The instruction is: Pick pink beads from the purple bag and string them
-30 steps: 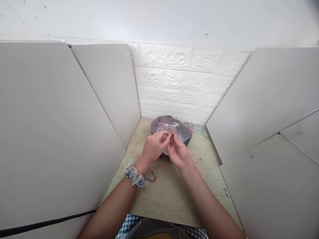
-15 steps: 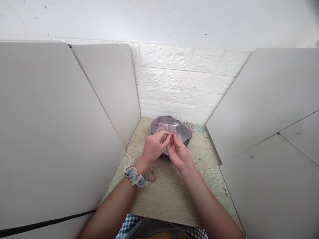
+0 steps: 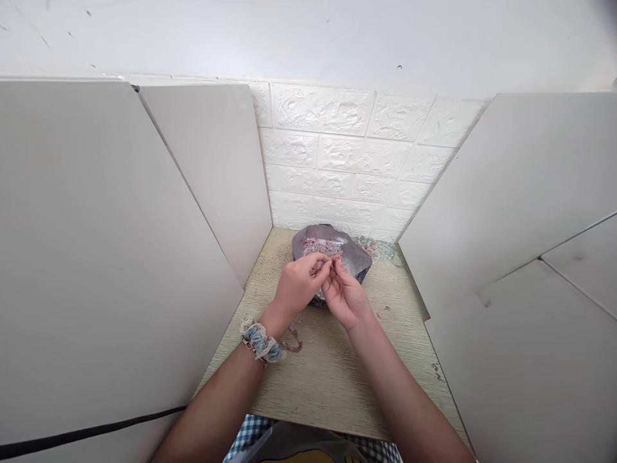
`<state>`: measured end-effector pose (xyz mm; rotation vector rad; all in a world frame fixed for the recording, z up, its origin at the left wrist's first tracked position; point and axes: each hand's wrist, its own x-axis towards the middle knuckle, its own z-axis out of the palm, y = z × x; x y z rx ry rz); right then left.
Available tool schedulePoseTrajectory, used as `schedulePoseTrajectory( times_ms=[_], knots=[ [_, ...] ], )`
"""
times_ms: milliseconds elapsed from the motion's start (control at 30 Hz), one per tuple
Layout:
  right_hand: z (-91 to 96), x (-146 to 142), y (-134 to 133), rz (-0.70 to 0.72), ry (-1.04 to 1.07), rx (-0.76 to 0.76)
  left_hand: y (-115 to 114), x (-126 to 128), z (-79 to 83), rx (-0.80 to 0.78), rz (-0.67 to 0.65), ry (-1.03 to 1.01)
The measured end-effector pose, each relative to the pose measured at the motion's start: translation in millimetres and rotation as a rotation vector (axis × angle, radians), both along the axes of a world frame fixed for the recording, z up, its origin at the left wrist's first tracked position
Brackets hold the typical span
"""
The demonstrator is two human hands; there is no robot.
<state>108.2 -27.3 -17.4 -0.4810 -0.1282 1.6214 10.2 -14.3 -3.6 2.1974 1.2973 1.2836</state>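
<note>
My left hand is closed in a pinch, its fingertips meeting those of my right hand above a grey, bag-like holder. My right thumb and forefinger are pinched together too, with the palm turned partly up. A tiny reddish bit shows at the fingertips, too small to name. In the holder lies a heap of small pink, red and clear beads, partly covered by my hands. Below my left wrist, a strand of reddish beads rests on the table, its upper part hidden.
More strands of pale green and coloured beads lie behind the holder on the wooden table. Small clear pieces sit near the right edge. White panels stand on both sides, and a white brick-pattern wall closes the back.
Both hands hold nearly the same pinched pose in the same place. No clear movement of the beads or the holder shows.
</note>
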Motion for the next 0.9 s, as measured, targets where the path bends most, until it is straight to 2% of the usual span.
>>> schedulePoseTrajectory(
  times_ms=[533,900],
  knots=[
    [2.2,-1.2,-1.0,0.008,-0.005,-0.004,-0.3,0.1,0.1,-0.005,-0.009,-0.006],
    [-2.2,0.0,-0.2,0.018,-0.095,0.085,-0.8,0.4,3.4,-0.185,-0.042,-0.188]
  ],
)
